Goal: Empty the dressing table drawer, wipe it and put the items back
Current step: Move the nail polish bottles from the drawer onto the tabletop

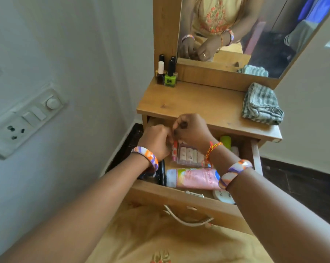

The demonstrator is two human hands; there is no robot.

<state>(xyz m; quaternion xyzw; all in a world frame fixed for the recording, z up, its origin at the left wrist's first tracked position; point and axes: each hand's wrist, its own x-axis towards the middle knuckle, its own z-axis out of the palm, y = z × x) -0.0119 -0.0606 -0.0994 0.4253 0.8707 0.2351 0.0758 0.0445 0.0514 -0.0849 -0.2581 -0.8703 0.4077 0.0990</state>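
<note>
Head view, looking down over both forearms at a wooden dressing table (194, 103) with its drawer (179, 198) pulled open toward the person. Left hand (156, 139) and right hand (192, 131) meet above the rear left part of the drawer, fingers curled and fingertips close together; whether they pinch a small item between them cannot be told, as the fingers hide that spot. Directly beneath the hands lie a clear pack of small pale pieces (190, 155) and, touching its left edge, a slim red-and-white stick (174, 150). Nearer the person than the hands, a pink tube (194, 178) lies crosswise under the right wrist, with a white round tub (224, 197) just beside it at the drawer front and a dark object (160, 174) below the left wrist. Beyond the right wrist, at the drawer's rear right, a green-capped container (225, 141) shows. On the tabletop, beyond and left of the hands, stand nail polish bottles (167, 74); beyond and right of the right hand rests a folded striped cloth (262, 105). Behind the tabletop a mirror (255, 35) reflects both hands.
</note>
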